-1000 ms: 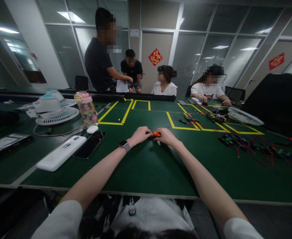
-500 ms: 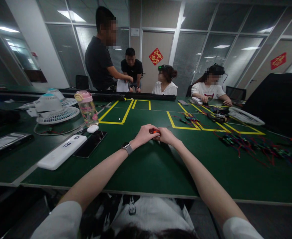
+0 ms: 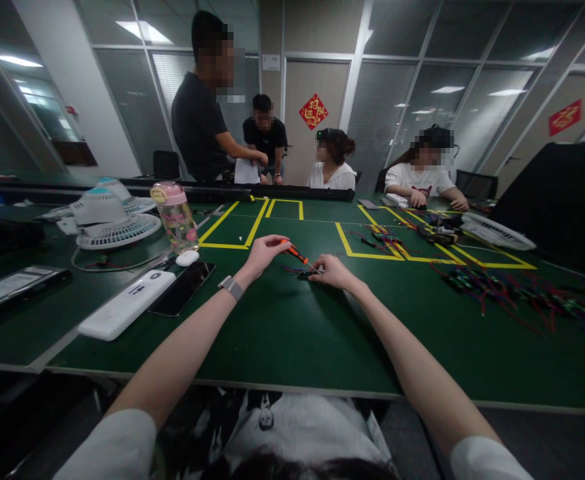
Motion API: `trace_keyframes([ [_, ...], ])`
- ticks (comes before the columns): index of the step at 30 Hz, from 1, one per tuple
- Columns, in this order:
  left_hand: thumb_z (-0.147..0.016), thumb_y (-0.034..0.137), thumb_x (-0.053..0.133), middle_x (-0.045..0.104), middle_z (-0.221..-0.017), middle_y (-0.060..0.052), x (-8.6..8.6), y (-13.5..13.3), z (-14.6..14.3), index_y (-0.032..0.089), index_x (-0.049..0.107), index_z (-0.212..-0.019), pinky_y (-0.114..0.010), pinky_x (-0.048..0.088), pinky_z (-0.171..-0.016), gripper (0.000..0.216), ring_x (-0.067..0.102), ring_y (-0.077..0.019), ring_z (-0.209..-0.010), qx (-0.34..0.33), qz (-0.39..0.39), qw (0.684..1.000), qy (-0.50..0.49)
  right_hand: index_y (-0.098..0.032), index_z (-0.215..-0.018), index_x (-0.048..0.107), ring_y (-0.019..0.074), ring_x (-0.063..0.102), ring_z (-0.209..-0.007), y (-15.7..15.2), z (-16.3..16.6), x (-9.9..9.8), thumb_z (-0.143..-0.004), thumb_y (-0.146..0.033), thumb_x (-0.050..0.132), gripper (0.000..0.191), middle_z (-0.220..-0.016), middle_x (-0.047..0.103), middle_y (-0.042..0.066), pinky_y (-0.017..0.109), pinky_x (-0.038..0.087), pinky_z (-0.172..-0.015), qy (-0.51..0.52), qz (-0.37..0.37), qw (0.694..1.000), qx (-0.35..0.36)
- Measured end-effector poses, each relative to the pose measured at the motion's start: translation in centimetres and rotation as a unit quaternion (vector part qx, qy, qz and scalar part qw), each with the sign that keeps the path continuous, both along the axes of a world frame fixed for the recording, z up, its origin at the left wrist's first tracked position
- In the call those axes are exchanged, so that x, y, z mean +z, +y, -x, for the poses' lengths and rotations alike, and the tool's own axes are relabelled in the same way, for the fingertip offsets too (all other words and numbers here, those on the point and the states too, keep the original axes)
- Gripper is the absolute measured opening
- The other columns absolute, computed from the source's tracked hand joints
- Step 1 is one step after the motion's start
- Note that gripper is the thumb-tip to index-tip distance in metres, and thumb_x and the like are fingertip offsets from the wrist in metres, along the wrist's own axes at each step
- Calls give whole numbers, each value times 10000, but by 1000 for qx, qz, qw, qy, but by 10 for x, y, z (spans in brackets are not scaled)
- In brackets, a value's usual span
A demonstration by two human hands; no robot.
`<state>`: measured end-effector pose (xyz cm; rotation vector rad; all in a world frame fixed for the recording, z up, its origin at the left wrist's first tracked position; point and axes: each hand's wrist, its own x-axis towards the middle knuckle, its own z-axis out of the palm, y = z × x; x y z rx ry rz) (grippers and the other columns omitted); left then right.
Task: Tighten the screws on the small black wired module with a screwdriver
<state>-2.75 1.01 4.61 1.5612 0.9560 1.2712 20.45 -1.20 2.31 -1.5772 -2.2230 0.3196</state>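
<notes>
My left hand is raised a little over the green table and pinches the handle end of a small orange screwdriver. The screwdriver slants down to the right, its tip by the fingers of my right hand. My right hand rests on the table with fingers closed on a small dark part with thin wires. A watch sits on my left wrist.
To the left lie a white power bank, a black phone, a pink-lidded bottle and a white fan. Tangled red and black wires spread at the right. Several other people are at the far side.
My left hand has lifted up and to the left, drawing the orange screwdriver out so it slants. My right hand has stayed on the table with the small part.
</notes>
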Motion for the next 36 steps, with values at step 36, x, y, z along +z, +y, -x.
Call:
trace_keyframes([
  [36, -979, 56, 600, 739, -870, -80, -9, 6, 0, 84, 709, -884, -313, 652, -808, 148, 728, -146, -781, 68, 163, 935, -308, -87, -986, 805, 239, 726, -857, -72, -103, -14, -840, -248, 722, 233, -949, 786, 147, 281, 519, -742, 23, -19, 965, -261],
])
